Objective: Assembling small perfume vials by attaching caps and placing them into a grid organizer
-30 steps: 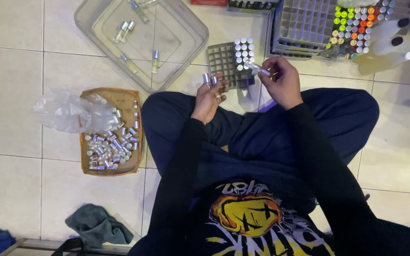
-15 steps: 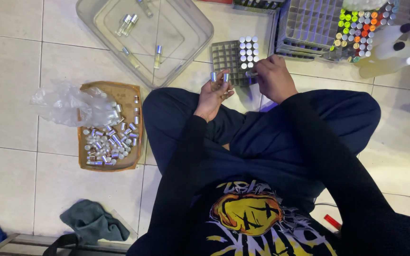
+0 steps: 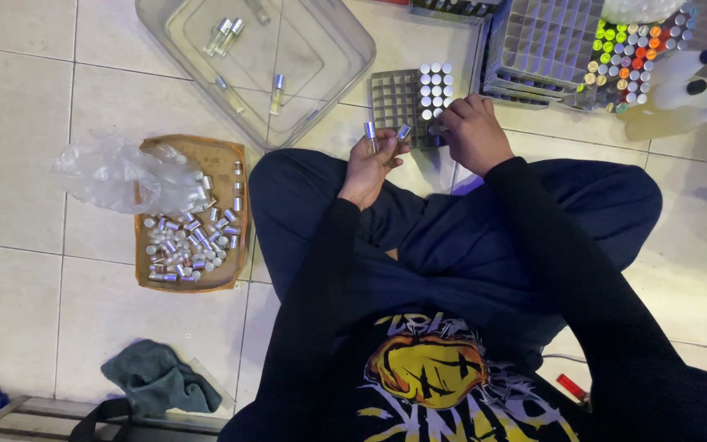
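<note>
I sit cross-legged on a tiled floor. My left hand [image 3: 374, 166] holds two small silver-capped vials [image 3: 386, 133] upright above my knee. My right hand [image 3: 472, 131] reaches forward, fingers closed at the near right edge of a small grey grid rack [image 3: 394, 102]. Several silver-capped vials [image 3: 436, 80] stand in the rack's right columns. Whether the right hand pinches a vial is hidden by its fingers.
A brown cardboard tray [image 3: 191, 151] at my left holds several loose silver vials and a crumpled clear plastic bag [image 3: 120, 174]. A clear plastic tub [image 3: 321, 57] with a few vials lies ahead. Larger grid racks with coloured caps [image 3: 623, 49] stand at the right. A grey cloth [image 3: 157, 378] lies near left.
My right hand has dropped from holding a vial up in the air down onto the small rack's edge. My left hand stayed put with its vials.
</note>
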